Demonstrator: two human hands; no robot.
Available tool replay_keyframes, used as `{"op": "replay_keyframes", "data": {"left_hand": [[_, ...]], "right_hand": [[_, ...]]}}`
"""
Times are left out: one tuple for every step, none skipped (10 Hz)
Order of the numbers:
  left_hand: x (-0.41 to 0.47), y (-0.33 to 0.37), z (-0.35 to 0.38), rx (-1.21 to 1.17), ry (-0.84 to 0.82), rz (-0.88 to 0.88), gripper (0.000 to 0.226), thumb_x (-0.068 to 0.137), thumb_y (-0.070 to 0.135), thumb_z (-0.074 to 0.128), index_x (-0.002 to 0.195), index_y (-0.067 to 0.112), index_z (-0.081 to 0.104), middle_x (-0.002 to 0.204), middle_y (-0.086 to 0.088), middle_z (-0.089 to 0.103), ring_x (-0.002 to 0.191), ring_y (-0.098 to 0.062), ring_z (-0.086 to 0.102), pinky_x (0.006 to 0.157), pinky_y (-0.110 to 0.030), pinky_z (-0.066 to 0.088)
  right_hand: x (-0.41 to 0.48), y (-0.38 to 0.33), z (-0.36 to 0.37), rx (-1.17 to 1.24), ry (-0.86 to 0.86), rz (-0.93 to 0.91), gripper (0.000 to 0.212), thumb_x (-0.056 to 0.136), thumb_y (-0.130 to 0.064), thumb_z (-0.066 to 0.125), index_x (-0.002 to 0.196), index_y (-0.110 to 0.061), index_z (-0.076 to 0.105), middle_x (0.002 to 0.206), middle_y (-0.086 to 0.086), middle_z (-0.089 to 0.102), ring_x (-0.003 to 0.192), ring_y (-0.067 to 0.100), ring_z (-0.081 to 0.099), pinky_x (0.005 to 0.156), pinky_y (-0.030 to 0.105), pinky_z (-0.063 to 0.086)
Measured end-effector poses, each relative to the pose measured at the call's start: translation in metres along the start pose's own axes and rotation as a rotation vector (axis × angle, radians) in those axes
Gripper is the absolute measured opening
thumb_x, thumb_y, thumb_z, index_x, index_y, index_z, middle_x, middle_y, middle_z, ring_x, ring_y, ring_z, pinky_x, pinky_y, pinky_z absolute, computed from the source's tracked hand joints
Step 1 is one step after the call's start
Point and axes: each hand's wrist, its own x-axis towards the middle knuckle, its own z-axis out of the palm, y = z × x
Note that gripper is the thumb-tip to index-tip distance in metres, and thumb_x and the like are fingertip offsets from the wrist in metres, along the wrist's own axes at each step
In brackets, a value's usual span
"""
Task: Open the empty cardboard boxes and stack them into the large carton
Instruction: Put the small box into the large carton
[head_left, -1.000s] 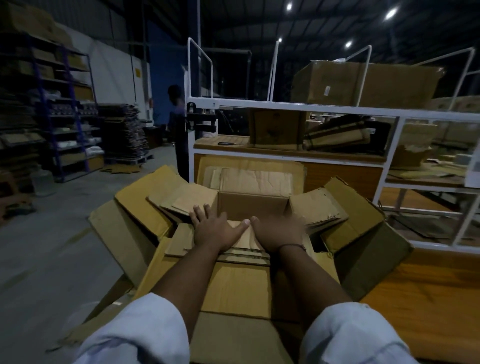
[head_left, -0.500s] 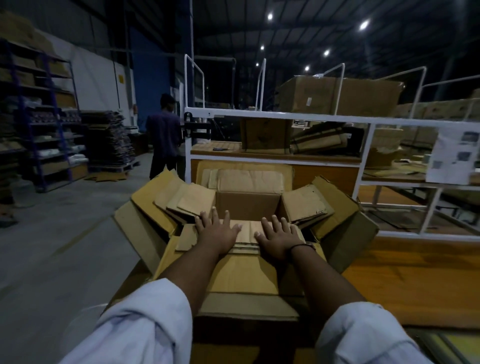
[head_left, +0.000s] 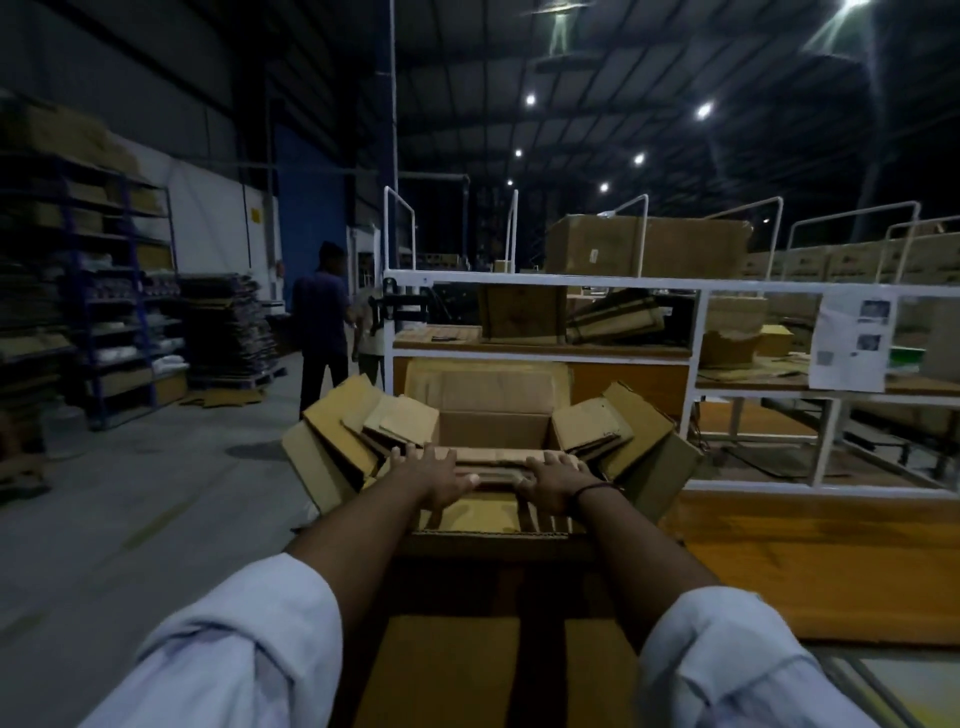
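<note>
Head view. Pressing left hand and right hand palms-down, fingers straight, grasping nothing, onto the near flaps of the cardboard boxes nested in the large carton. Splaying outward both sides: layered flaps, crowding the opening. Standing just behind: white rack carrying more cartons. Standing beyond, left: a person. Lying just right: orange table. Surrounding: grey floor, blue shelving, dim warehouse.

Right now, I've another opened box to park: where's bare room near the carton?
The orange tabletop right of the large carton, up to the white rack, lies bare; the innermost box is hollow. Crowded: fanned flaps either side; left hand and right hand press the near flaps.
</note>
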Motion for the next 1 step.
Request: {"op": "replay_keyframes", "data": {"left_hand": [[-0.0100, -0.0020, -0.0220, 0.031, 0.091, 0.002, 0.088, 0.096, 0.080, 0.018, 0.166, 0.028, 0.002, 0.172, -0.018, -0.007, 0.156, -0.045, -0.008, 0.123, -0.062, -0.008]], "right_hand": [[-0.0129, -0.0075, -0.0226, 0.023, 0.087, 0.001, 0.072, 0.104, -0.065, 0.027, 0.164, -0.028, 0.015, 0.173, 0.009, 0.005, 0.158, 0.033, 0.002, 0.126, 0.052, 0.006]]}}
